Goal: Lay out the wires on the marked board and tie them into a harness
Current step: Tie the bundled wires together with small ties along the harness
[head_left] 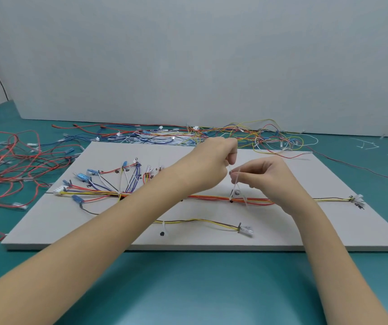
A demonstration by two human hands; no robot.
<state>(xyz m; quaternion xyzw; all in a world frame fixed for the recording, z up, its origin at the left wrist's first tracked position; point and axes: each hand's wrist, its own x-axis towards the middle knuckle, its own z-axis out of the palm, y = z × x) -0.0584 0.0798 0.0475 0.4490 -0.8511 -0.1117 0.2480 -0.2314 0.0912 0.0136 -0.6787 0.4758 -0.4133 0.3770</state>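
White cable tie (234,184) pinched by both hands: left (214,158), right (263,177); one board (211,240).

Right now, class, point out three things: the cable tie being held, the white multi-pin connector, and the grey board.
cable tie (235,184), head view, on its white strap between the hands.
white multi-pin connector (58,190), head view, on its housing.
grey board (211,240), head view, on bare surface near the front edge.

Board (211,240): your pale grey slab lies flat on the teal table | Harness wires (254,200): your red, orange and yellow bundle runs left-right across mid-board, fanning out to blue connectors at left | Cable tie (235,186): your translucent strip stands up from the bundle | Branch (202,222): your yellow-brown pair lies nearer.
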